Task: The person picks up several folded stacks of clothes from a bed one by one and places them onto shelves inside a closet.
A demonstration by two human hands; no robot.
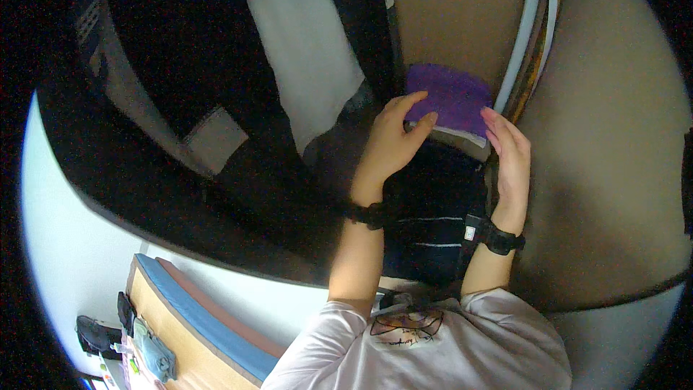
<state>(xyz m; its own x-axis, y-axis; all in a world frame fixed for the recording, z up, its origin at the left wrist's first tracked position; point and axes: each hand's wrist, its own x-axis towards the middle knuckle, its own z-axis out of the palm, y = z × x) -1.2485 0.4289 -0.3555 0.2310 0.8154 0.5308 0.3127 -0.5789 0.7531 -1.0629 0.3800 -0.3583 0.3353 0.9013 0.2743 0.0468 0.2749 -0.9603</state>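
Note:
A folded purple cloth (449,95) lies on top of a stack of folded dark clothes (438,184), with a whitish edge along its near side. My left hand (398,132) is at the cloth's left side, thumb and index finger apart over its near left part. On the right, my right hand (509,154) stands edge-on with its fingers extended beside the cloth's right edge. Neither hand is closed on the cloth; whether the fingertips touch it is hard to tell. Dark bands are on both wrists.
Dark garments and a light grey garment (311,49) hang on the left inside a dim wardrobe-like space. Pale and brownish straps or belts (528,38) hang at the upper right, by a beige panel (606,146). Outside, at the lower left, are a blue-edged mattress (206,319) and clothes (157,355).

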